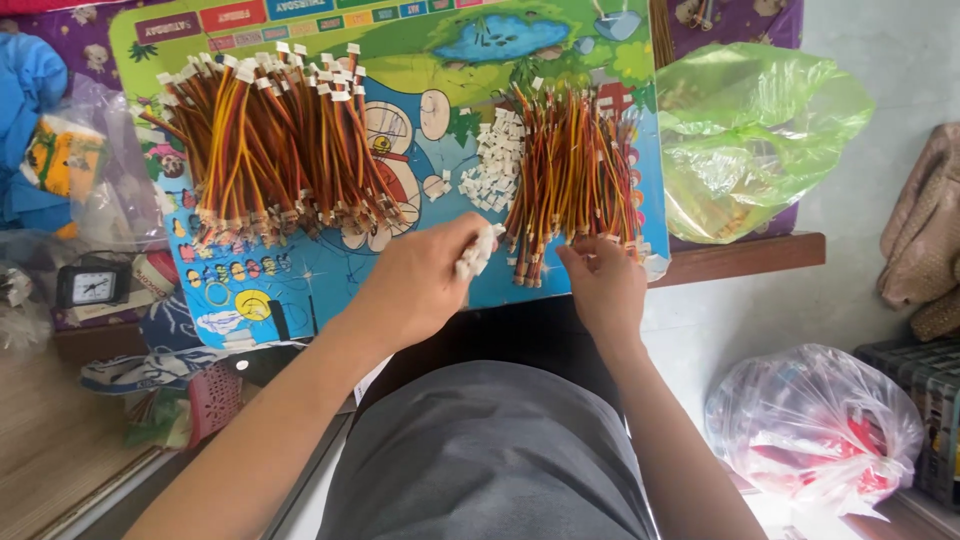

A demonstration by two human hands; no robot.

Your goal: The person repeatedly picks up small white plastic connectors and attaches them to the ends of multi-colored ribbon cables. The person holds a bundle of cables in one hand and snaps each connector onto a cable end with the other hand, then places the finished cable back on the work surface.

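A colourful cartoon play mat (300, 290) covers a low wooden desk (740, 255), with pale floor (880, 40) to the right of it and a purple patterned cloth (60, 35) showing behind the mat. On the left side sit a small black clock (90, 287) and some blue cloth (30, 90) under clear plastic.

Two piles of wires lie on the mat: a large fanned left wire bundle (270, 150) with white plugs on both ends, and a tighter right wire bundle (575, 170) of red, yellow and brown strands. Between them is one heap of loose white connectors (490, 165); they are too many and too small to count. There are two plastic bags: a green bag (750, 140) on the desk's right end and a clear bag (810, 430) with red and white contents on the floor. A brownish cloth (925, 230) hangs at the right edge.

The left hand (420, 285) is closed around a small clutch of white connectors (478, 252), which stick out past the fingers, just left of the right bundle's near ends. The right hand (605, 285) rests with its fingertips on the near ends of the right bundle; whether it pinches a wire cannot be told. The two hands are apart, with the bundle's lower tips between them.
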